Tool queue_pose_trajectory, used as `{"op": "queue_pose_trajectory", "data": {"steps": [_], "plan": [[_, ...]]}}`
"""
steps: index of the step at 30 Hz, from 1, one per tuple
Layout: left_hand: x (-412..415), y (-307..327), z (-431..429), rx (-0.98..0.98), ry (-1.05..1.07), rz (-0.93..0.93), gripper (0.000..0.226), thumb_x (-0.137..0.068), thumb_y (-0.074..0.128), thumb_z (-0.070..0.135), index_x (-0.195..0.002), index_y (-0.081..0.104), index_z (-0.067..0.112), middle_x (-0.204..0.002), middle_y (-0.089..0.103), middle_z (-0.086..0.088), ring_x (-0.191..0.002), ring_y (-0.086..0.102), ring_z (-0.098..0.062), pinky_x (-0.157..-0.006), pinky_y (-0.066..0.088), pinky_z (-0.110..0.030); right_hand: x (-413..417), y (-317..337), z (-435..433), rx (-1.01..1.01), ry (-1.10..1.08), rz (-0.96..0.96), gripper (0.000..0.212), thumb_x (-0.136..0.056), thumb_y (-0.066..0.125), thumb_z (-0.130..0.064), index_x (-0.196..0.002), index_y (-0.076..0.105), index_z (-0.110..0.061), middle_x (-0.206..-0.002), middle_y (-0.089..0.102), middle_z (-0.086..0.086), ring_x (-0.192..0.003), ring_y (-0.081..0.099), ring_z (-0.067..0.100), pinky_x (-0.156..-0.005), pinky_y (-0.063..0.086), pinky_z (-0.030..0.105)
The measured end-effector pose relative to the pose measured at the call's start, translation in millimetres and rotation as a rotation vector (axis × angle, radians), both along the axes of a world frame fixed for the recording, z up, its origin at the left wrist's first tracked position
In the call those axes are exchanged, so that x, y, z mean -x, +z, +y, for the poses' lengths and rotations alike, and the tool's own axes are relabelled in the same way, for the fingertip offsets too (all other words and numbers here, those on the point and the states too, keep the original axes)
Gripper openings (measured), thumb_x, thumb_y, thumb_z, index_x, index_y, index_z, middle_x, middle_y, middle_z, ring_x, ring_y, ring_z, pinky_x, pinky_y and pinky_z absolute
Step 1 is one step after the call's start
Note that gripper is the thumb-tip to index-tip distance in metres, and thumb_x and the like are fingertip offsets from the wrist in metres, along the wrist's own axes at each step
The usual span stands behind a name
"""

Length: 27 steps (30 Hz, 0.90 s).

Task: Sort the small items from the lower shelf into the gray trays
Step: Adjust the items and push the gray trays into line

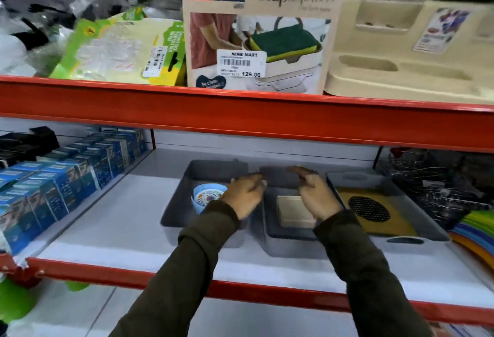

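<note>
Fingers (260,182) curled, both hands palm-down above the gray trays (173,213).

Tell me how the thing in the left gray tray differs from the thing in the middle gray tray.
The blue cup in the left tray is round, with a patterned white inside; the cream block in the middle tray is rectangular and plain. The cup sits near its tray's right side, by the left hand; the block lies roughly mid-tray, partly under the right hand. Each is alone in a gray tray.

Dark olive long sleeves (369,270)
</note>
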<state>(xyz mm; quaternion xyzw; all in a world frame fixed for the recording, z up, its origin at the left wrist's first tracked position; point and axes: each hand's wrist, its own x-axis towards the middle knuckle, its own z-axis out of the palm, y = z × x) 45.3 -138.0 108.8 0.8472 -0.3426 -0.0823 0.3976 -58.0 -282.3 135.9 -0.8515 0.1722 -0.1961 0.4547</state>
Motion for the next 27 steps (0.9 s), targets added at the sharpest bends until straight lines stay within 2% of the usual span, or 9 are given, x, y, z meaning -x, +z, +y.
{"op": "queue_pose_trajectory", "data": {"steps": [2,4,6,13,16,18,21,23,27], "plan": [[20,-3,-25,-0.246,-0.091,-0.1,0.045,-0.101,0.041,0.021,-0.145,0.049,0.017,-0.152,0.048,-0.011,-0.142,0.042,-0.028,-0.125,0.02,-0.038,9,-14,-28,0.241,0.019,0.183,0.041,-0.096,0.042,0.003,-0.13,0.061,-0.011,-0.137,0.059,0.009,-0.13,0.052,0.025,-0.109,0.04,0.031],[26,-11,-40,-0.409,-0.104,-0.137,0.046,-0.098,0.042,0.02,-0.143,0.05,0.017,-0.148,0.052,-0.012,-0.137,0.048,-0.029,-0.122,0.028,-0.039,9,-28,-26,0.354,0.05,0.354,0.035,-0.099,0.044,-0.007,-0.128,0.063,-0.013,-0.134,0.06,0.008,-0.125,0.055,0.027,-0.109,0.042,0.037],[34,-18,-51,-0.527,-0.085,-0.133,0.045,-0.098,0.042,0.022,-0.141,0.052,0.012,-0.146,0.053,-0.014,-0.137,0.048,-0.029,-0.124,0.022,-0.039,4,-40,-25,0.414,0.074,0.442,0.029,-0.1,0.046,-0.017,-0.123,0.064,-0.014,-0.127,0.063,0.01,-0.119,0.058,0.027,-0.106,0.045,0.04],[49,-25,-72,-0.511,0.058,-0.016,0.045,-0.099,0.045,0.02,-0.141,0.051,0.007,-0.144,0.054,-0.017,-0.132,0.052,-0.033,-0.113,0.041,-0.037,-8,-59,-39,0.39,0.079,0.442,0.029,-0.096,0.051,-0.021,-0.12,0.066,-0.011,-0.123,0.067,0.014,-0.114,0.063,0.029,-0.104,0.049,0.04],[51,-27,-70,-0.241,0.085,0.228,0.059,-0.102,0.041,0.016,-0.157,0.022,0.006,-0.164,0.023,-0.014,-0.149,0.031,-0.03,-0.124,0.025,-0.035,-12,-63,-49,0.112,0.067,0.291,0.038,-0.098,0.044,-0.012,-0.133,0.056,-0.011,-0.142,0.054,0.011,-0.13,0.05,0.026,-0.11,0.036,0.03],[48,-27,-70,0.009,0.122,0.445,0.062,-0.104,0.039,0.021,-0.159,0.013,0.006,-0.163,0.024,-0.014,-0.149,0.03,-0.03,-0.124,0.024,-0.036,-14,-67,-52,-0.179,0.052,0.205,0.032,-0.098,0.044,-0.013,-0.127,0.055,-0.01,-0.142,0.05,0.012,-0.125,0.049,0.025,-0.103,0.035,0.028],[41,-26,-68,0.297,0.236,0.694,0.053,-0.104,0.038,0.034,-0.146,0.043,0.002,-0.144,0.051,-0.023,-0.134,0.049,-0.036,-0.118,0.035,-0.044,-22,-77,-52,-0.586,-0.036,0.124,0.021,-0.093,0.054,-0.032,-0.094,0.068,-0.015,-0.107,0.072,0.014,-0.088,0.066,0.024,-0.075,0.052,0.033],[39,-26,-64,0.417,0.257,0.814,0.053,-0.103,0.038,0.04,-0.137,0.052,0.002,-0.135,0.057,-0.029,-0.129,0.052,-0.04,-0.116,0.039,-0.049,-27,-81,-52,-0.783,-0.074,0.049,0.027,-0.085,0.061,-0.04,-0.094,0.072,-0.017,-0.08,0.079,0.009,-0.067,0.074,0.022,-0.052,0.055,0.027],[42,-26,-61,0.468,0.228,0.861,0.055,-0.102,0.038,0.044,-0.137,0.052,0.004,-0.136,0.058,-0.028,-0.13,0.052,-0.041,-0.116,0.039,-0.05,-28,-85,-52,-0.869,-0.089,-0.012,0.035,-0.084,0.062,-0.041,-0.109,0.07,-0.017,-0.084,0.079,0.007,-0.074,0.076,0.022,-0.051,0.057,0.027]]}}
